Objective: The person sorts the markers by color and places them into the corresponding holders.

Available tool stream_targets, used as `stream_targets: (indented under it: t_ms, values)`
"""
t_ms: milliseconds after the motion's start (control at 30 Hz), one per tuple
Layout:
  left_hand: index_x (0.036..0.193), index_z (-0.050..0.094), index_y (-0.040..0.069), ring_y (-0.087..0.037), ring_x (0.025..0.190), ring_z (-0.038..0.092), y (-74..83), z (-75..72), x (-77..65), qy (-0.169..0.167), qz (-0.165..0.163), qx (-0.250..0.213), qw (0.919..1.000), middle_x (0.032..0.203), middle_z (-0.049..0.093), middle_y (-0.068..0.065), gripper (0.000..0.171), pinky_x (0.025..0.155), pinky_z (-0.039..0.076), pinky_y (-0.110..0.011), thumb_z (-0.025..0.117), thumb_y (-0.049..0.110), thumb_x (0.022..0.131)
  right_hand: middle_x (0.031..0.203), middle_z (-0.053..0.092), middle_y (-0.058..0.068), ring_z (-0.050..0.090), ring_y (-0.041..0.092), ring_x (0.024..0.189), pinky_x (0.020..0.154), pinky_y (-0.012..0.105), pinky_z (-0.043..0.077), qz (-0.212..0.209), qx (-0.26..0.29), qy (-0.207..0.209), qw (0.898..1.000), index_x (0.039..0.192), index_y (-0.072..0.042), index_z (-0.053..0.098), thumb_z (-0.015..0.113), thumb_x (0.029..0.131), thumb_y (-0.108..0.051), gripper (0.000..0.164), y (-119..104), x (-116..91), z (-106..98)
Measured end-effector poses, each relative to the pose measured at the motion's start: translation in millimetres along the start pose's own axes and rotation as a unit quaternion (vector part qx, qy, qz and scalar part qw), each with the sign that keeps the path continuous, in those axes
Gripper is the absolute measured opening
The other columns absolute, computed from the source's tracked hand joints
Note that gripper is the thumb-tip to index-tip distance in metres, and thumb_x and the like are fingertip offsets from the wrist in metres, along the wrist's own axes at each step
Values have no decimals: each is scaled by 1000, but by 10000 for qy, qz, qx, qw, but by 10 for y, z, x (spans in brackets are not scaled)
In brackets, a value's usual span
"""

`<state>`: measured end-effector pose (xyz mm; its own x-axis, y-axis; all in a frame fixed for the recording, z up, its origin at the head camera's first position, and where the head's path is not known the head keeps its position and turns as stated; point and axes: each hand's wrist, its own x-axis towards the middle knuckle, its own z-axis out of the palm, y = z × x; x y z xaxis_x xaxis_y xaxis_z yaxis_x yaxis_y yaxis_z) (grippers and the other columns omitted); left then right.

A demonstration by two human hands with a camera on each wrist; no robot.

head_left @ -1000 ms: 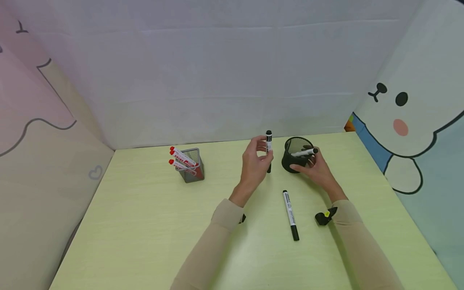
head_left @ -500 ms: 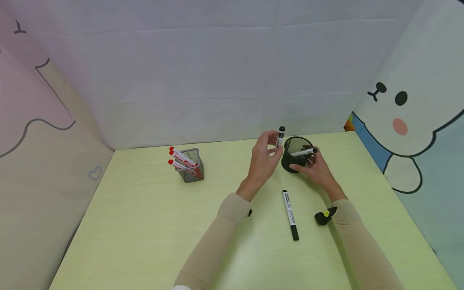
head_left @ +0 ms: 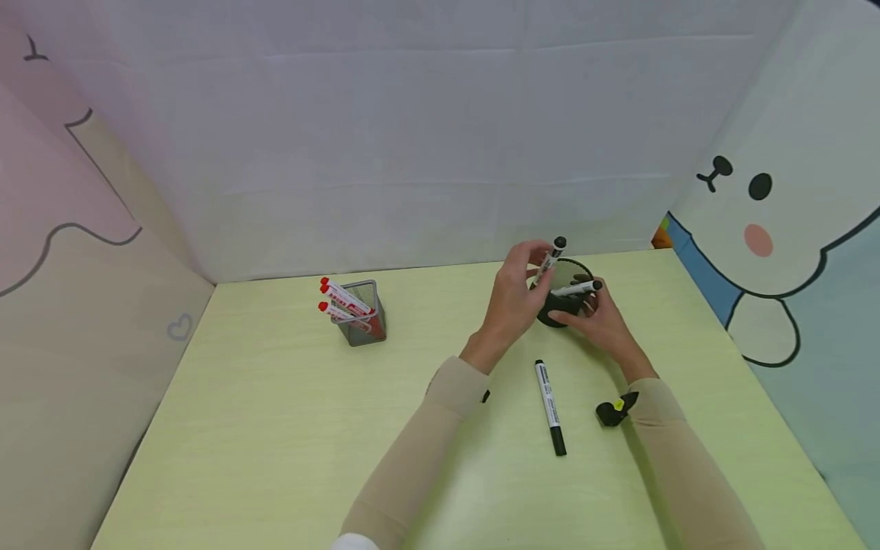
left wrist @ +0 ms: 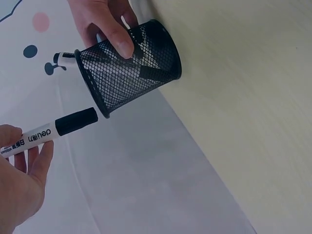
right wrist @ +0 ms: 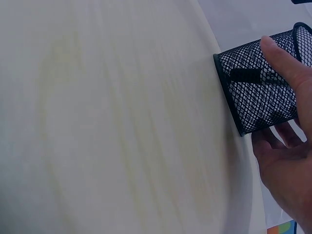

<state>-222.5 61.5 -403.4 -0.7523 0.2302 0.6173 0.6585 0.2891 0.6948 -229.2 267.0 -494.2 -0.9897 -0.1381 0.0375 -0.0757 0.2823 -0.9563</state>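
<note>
My left hand (head_left: pixel 516 294) pinches a black-and-white whiteboard marker (left wrist: pixel 36 135) between thumb and fingers. In the left wrist view the marker's black end points at the rim of a round black mesh pen holder (left wrist: pixel 131 68), close beside it. My right hand (head_left: pixel 601 321) grips that holder from its right side, thumb and fingers round the mesh wall. Another black-capped marker (head_left: pixel 576 289) leans inside the holder, its cap sticking out over the rim. On the table in front lies a third black marker (head_left: pixel 550 407), between my forearms.
To the left stands a square grey mesh pen holder (head_left: pixel 369 330) with several red-capped markers (head_left: pixel 348 299) leaning out of it. A pale curtain hangs behind the table's (head_left: pixel 275 428) far edge, with printed cartoon panels on both sides.
My left hand has moved right with its marker, from beside the round holder to over its rim, and the marker has tilted. My right hand and the holder have stayed in place.
</note>
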Motion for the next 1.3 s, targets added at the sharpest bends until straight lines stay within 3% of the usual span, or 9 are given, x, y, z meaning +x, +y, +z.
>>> stream_targets:
  t_ms: [300,500,1033,1300]
  values:
    - [129,53,-2,-24,111,61,10,93,76,-190,277,-6,9994,124,59,-16,31,96,49,-16,64,-1,100,159,27,27,21,44,152,122,58,19,-185,118,-61,9997,154,3,21,77,92,-5,84,-97,-9,-8]
    - [128,53,-2,-23,112,62,8,161,103,-454,455,-108,9979,125,58,-16,32,97,46,-15,63,-6,98,164,24,20,21,41,153,122,57,21,-221,62,-110,9997,158,-5,18,75,93,-2,87,-7,50,-22]
    - [129,56,1,-19,116,59,-89,322,23,-1258,179,371,9912,126,60,-11,28,99,45,-16,60,-1,102,167,18,21,19,44,153,121,57,22,-150,-210,-81,9996,164,-9,11,73,94,-2,93,55,24,-64]
    - [131,56,3,-17,117,58,-120,389,-8,-1603,33,837,9835,130,58,-11,28,99,44,-15,58,2,104,166,20,22,20,44,152,121,56,22,-208,-312,-21,9993,164,-9,11,70,94,2,92,61,19,-55]
